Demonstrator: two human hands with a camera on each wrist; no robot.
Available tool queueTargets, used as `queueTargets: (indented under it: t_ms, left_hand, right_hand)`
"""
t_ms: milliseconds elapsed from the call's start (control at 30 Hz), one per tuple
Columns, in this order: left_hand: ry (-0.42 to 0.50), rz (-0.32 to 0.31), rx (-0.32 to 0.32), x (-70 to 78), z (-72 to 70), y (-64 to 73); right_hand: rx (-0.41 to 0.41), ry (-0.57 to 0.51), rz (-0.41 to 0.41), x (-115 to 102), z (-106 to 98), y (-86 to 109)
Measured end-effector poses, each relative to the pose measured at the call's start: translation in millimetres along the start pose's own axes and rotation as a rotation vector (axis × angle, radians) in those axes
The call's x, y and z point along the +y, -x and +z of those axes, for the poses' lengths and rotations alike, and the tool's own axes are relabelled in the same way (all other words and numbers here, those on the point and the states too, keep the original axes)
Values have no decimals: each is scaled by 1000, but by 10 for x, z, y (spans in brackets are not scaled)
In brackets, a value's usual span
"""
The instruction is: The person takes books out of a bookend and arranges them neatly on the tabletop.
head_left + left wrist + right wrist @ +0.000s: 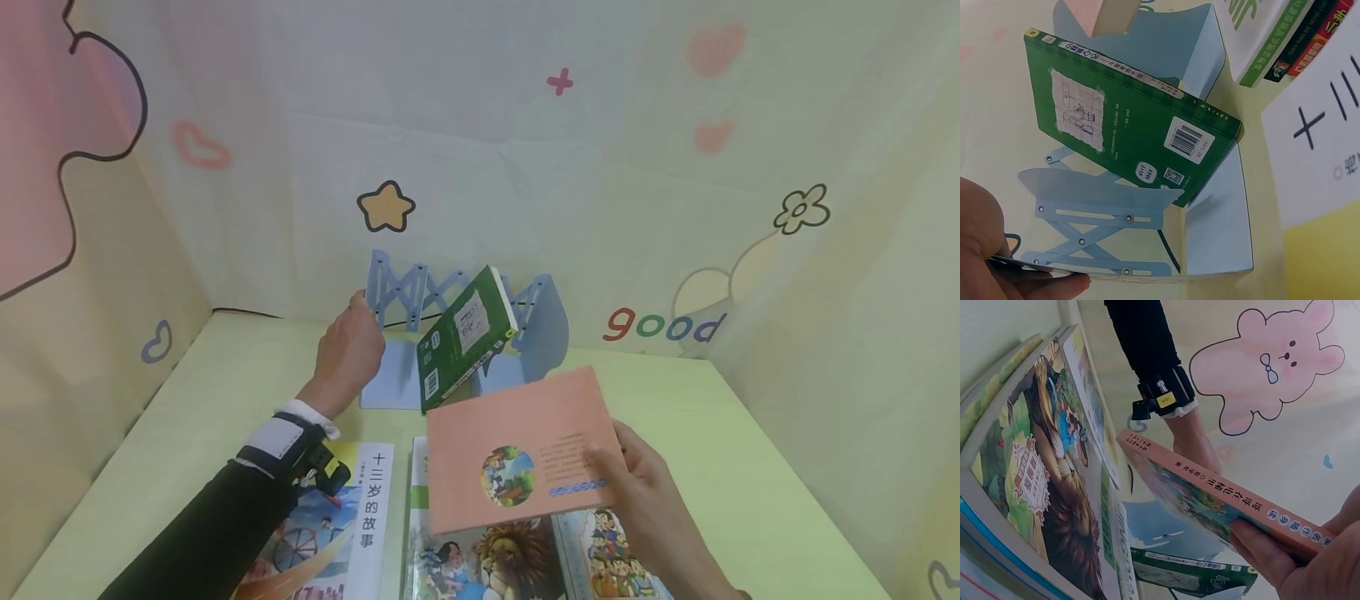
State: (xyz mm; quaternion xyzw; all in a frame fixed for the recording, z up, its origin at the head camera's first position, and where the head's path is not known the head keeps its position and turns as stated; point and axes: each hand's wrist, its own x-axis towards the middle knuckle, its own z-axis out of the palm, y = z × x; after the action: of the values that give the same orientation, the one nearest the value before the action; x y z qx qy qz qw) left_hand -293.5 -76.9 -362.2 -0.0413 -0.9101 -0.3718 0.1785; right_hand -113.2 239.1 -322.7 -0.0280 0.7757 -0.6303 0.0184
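Note:
A blue expandable bookend (551, 325) with criss-cross bars stands at the back of the table. My left hand (349, 350) grips its left end plate; in the left wrist view, fingers (1060, 286) lie along one side of that plate. A green book (468, 337) leans at a slant inside the bookend, barcode side showing. My right hand (652, 492) holds a salmon-pink book (517, 450), thumb on the cover with the round picture. That book is above other books and in front of the bookend. In the right wrist view its printed spine (1229, 494) faces the camera.
Nearer me on the table (750, 483) lie a book with a white-and-blue cover (375, 500) at left and a lion-picture book (517, 558) at centre. Another illustrated book (611, 554) lies to its right. A printed cloth wall (480, 125) encloses the back and sides.

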Motion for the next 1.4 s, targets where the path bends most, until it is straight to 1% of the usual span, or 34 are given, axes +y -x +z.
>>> queueTargets:
  t_ms: [167,333,400,467,533,600,667,767,833,867,933,1033,1133,1200,1300,1400]
  left_hand:
    - [3,-14,-5,4,3,-16]
    - [-5,-13,-1,6,-23,-14]
    - [24,-24,-7,10,-47,-5]
    - [71,-43,-19,18,-65,7]
    - [126,-66,-29,38,-78,36]
    - [160,-68,-21,70,-87,88]
    - [177,-35,18,109,-94,158]
    - [181,61,93,189,-112,292]
    - [177,127,116,261,-131,398]
    - [171,150,109,304,-141,458]
    - [156,188,58,393,-154,589]
    - [135,228,-76,521,-154,802]
    - [105,296,-199,618,-133,1003]
    - [84,345,-264,661,-116,1123]
    - [56,448,-343,688,-98,1271]
    - [20,501,-439,693,-83,1378]
  right_hand:
    - [-32,-31,33,30,39,-29]
    - [-75,-50,41,68,74,-54]
    - [-78,-46,49,77,87,-65]
    - [-84,-49,57,85,94,-73]
    - [-84,-57,67,94,101,-77]
    - [-94,-66,67,105,106,-83]
    - [-102,-80,68,114,114,-90]
    - [-115,-101,64,126,131,-101]
    - [-126,-118,66,133,140,-105]
    - [-131,-128,67,137,144,-108]
    - [-141,-139,71,143,154,-112]
    - [-161,-156,84,150,172,-124]
    - [-174,-176,85,152,196,-141]
    - [-176,-191,82,153,215,-157]
    - [-178,-202,70,150,245,-180]
    - [-167,-211,75,139,276,-198]
